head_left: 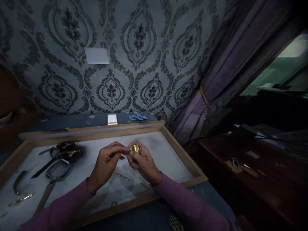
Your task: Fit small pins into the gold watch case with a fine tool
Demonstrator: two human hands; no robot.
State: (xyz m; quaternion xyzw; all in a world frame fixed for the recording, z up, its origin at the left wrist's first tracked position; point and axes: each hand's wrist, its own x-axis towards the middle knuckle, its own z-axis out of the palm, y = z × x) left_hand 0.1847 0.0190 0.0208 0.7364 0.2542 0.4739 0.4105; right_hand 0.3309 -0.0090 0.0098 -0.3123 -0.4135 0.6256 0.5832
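My right hand (144, 162) is closed around a shiny gold-coloured round metal piece (135, 148), with the thumb pressed along its lower side. My left hand (108, 158) has its fingers drawn together, and the fingertips reach the left edge of the metal piece. Whatever those fingers may pinch is too small to make out. Both hands are above the white-bottomed wooden tray (180, 147). Beneath them a thin pointed metal tool (123, 176) lies on the tray's bottom. A small dark open ring (114, 204) rests near the front rim.
Left in the tray are dark glasses-like items (72, 155), a looped strap (58, 170) and a strap with a gold clasp (22, 199). Behind it lie a phone (112, 119) and a blue cloth (138, 116). Scissors (235, 162) lie on a reddish table (216, 154) at right.
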